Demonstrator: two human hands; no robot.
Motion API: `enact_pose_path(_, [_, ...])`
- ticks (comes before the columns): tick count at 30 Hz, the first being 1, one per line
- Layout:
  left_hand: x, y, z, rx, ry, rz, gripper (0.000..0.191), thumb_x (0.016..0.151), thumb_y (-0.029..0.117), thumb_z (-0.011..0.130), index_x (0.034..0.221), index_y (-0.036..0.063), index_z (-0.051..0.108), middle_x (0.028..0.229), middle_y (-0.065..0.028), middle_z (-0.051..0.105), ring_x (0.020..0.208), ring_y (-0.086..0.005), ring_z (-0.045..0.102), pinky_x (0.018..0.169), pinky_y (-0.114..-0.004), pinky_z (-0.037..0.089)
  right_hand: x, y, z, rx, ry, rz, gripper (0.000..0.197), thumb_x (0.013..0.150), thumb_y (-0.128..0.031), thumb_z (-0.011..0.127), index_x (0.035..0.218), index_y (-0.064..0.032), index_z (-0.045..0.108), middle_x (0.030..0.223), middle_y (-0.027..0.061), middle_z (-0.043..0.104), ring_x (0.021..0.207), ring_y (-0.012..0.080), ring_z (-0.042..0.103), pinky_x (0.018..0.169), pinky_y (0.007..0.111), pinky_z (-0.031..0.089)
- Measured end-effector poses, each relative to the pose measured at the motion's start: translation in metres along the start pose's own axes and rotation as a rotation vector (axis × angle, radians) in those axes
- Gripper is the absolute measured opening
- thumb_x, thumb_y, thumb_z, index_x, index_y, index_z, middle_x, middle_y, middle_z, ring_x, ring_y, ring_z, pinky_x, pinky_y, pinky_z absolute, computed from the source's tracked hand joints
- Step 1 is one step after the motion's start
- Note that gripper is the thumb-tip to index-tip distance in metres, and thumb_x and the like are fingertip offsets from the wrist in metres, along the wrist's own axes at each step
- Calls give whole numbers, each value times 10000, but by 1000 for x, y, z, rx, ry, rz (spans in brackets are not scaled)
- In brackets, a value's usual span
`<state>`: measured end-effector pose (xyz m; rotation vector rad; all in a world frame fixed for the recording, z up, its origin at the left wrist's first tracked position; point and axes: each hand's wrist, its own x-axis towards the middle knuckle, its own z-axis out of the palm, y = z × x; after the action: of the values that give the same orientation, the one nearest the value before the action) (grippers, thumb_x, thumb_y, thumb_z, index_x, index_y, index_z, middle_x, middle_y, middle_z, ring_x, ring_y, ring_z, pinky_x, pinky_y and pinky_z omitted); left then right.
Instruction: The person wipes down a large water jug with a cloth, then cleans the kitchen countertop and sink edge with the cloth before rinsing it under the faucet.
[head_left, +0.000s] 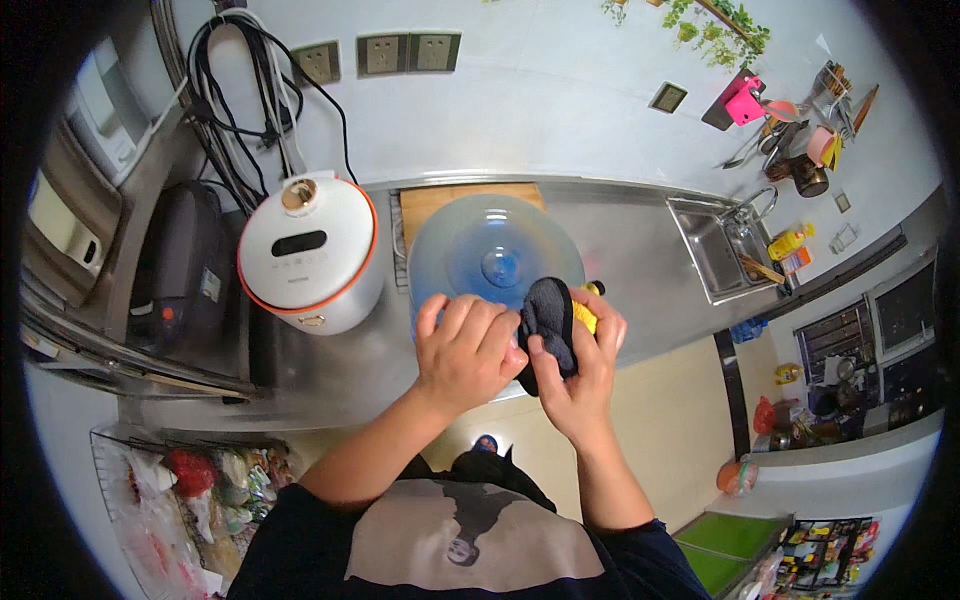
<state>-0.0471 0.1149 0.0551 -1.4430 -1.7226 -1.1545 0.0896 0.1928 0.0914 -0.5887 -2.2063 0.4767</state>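
Observation:
My right hand (581, 360) grips a folded cleaning cloth (549, 319), dark grey on one face, yellow on the other, with black edging. Close beside it is my left hand (466, 352), its fingers curled at the cloth's left edge. Whether those fingers pinch the cloth is hidden. Both hands are over the near side of a large translucent blue round plastic vessel or cover (495, 225), which has a raised round centre. A wooden board (469, 196) shows behind and partly under it on the steel counter (615, 247).
Left of the blue plastic stands a white rice cooker (307, 255) with an orange rim; coiled cables (240, 97) hang behind it. A dark appliance (180, 262) is farther left. At the right are a steel sink (712, 251) and a yellow bottle (790, 241). A wire rack with bags (187, 495) sits lower left.

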Motion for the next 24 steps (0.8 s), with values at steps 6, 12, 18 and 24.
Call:
enact_pose_path(6, [4, -1, -6, 1, -25, 5, 223, 692, 177, 625, 903, 128, 679, 876, -8, 637, 817, -202, 586, 878, -425, 368, 14, 14, 7, 31, 29, 5, 303, 737, -122, 754, 988, 28, 675, 1292, 215, 533, 1169, 399, 446, 998, 475, 386])
enact_pose_path(12, [0, -8, -10, -42, 24, 12, 190, 654, 161, 586, 809, 140, 693, 769, 18, 617, 730, -187, 565, 825, -415, 379, 56, 61, 10, 235, -70, 101, 342, 759, -124, 778, 1062, 5, 685, 1163, 183, 614, 1087, 346, 611, 937, 388, 488])
enact_pose_path(18, [5, -17, -13, -88, 30, 26, 142, 626, 163, 620, 760, 141, 661, 755, 20, 594, 696, -180, 544, 776, -403, 389, 97, 86, 24, 635, -287, 355, 303, 856, -137, 772, 1112, -6, 678, 1114, 104, 639, 1026, 201, 609, 924, 331, 480])
enact_pose_path(24, [14, -16, -11, -99, 28, 16, 129, 605, 133, 621, 733, 125, 636, 731, 7, 558, 708, -200, 536, 788, -397, 386, 80, 78, 17, 621, -174, 366, 313, 862, -135, 777, 1135, -13, 682, 1093, 90, 621, 1020, 192, 602, 916, 316, 478])
